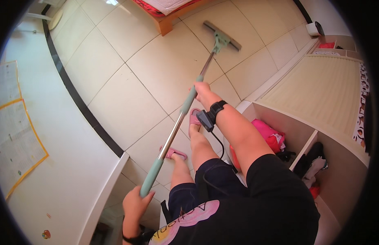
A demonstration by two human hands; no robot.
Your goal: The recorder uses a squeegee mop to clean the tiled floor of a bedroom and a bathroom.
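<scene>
A long-handled mop [175, 130] with pale green grips and a shiny metal pole slants across the view, from near my body to the far right. Its narrow, bar-shaped mop head [222, 37] rests on the tiled floor [157, 61]. My left hand [135, 202] is closed at the near end of the handle, thumb laid along the green grip. Farther up, my right hand [202, 90] wraps around the upper green grip; its fingers are partly hidden. A black strapped device [210, 116] sits on my right wrist, with a cable hanging from it.
A wooden bed leg [165, 27] stands just left of the mop head. To the right, an open cabinet [340, 179] holds pink and dark clothes. A white wall [67, 171] with taped sheets runs along the left. My feet in pink slippers [175, 153] stand beside the pole.
</scene>
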